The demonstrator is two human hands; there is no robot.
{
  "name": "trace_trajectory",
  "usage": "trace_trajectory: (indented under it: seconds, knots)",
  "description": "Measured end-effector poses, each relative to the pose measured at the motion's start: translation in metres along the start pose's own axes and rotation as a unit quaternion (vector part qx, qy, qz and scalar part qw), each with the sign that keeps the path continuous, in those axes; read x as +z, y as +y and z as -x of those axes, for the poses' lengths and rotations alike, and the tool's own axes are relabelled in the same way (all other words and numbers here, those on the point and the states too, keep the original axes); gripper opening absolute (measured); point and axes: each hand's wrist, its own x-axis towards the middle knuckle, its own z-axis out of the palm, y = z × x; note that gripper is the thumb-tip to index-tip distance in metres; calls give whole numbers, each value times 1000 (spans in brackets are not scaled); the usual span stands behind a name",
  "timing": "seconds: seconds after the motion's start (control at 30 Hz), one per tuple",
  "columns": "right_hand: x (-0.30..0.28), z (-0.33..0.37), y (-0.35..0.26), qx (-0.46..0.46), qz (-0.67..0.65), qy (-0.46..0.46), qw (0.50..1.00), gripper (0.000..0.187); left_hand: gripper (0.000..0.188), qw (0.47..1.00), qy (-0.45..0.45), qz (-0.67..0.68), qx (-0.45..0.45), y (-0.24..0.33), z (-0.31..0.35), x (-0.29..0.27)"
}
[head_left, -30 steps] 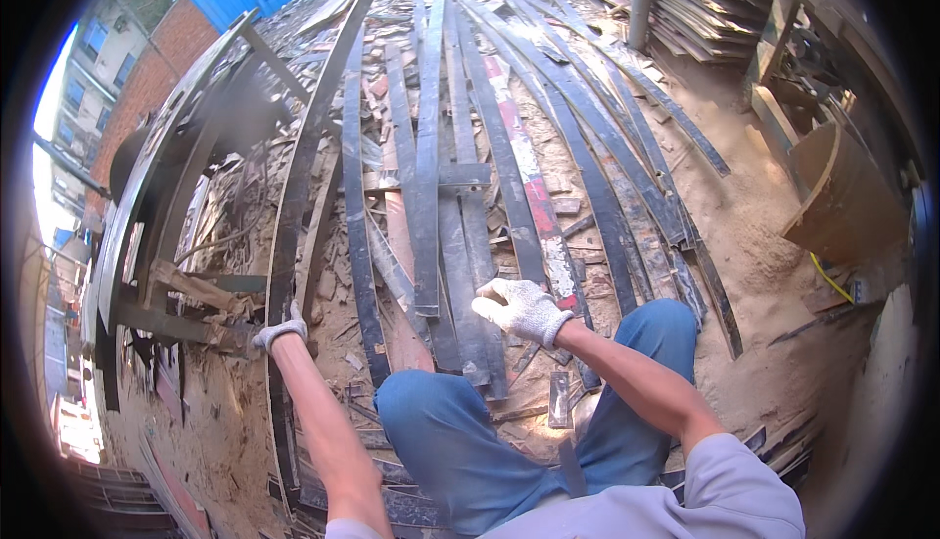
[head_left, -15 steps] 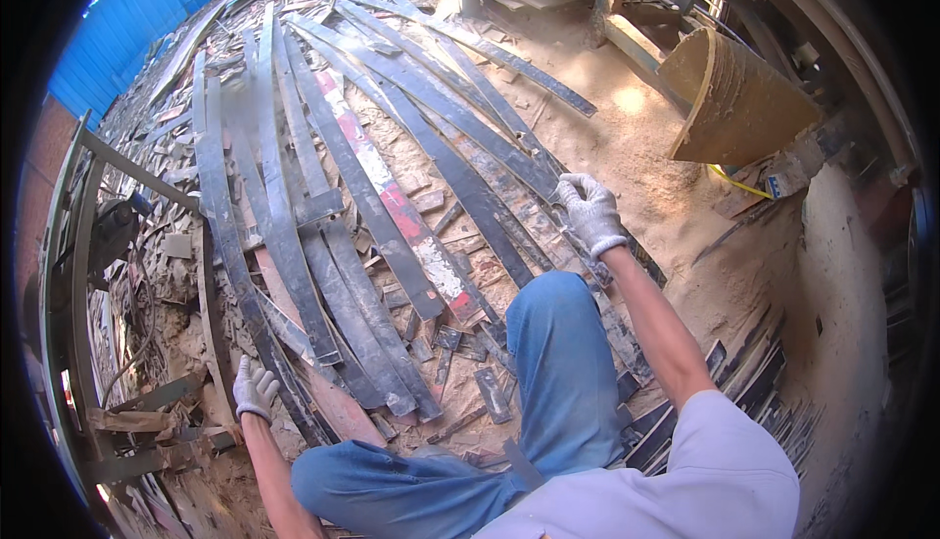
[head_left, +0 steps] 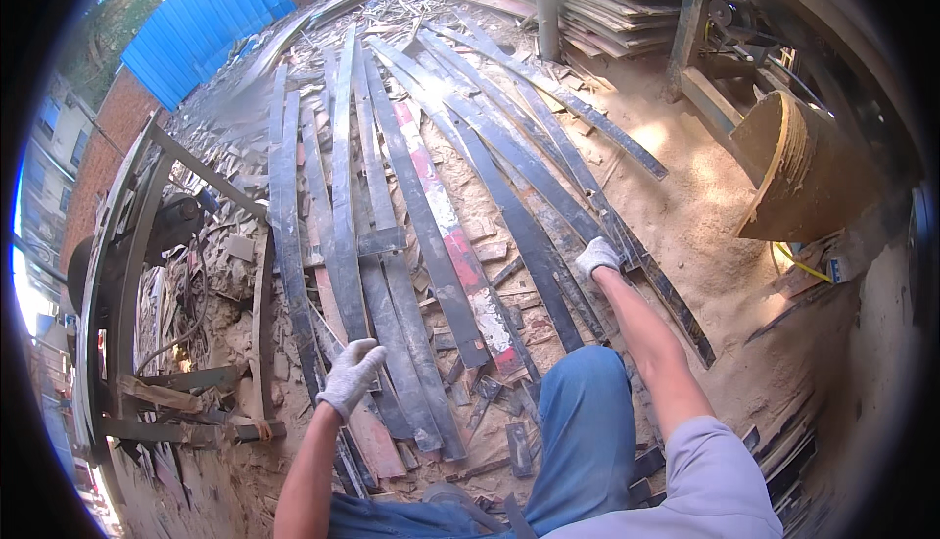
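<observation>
What lies under the right hand (head_left: 598, 257) is hidden — the blue fence (head_left: 211, 25), cut off above.

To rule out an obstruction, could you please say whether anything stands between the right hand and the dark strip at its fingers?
Nothing visible does: the right hand is at the near end of the dark strip, though any contact is hidden.

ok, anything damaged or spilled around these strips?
Yes: one strip near the middle has patchy red and white colouring, unlike its dark neighbours. Loose tan powder at right looks spilled.
</observation>
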Motion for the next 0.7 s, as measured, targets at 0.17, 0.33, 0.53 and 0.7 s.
trace_trajectory:
  seconds: [0.17, 0.33, 0.53, 0.7]
  knots:
    - [-24, 10, -29, -24, 104, 33, 994, 112, 51, 988, -65, 136, -43, 1, 8, 104]
    - [-40, 37, 0, -93, 46, -79, 991, 98, 54, 972, -79, 205, -85, -2, 19, 169]
    - [-115, 151, -99, -312, -51, 6, 949, 48, 72, 929, -108, 334, -115, 13, -5, 193]
    - [-146, 219, -143, -434, -80, 15, 897, 33, 85, 776, -202, 594, -60, 74, -21, 198]
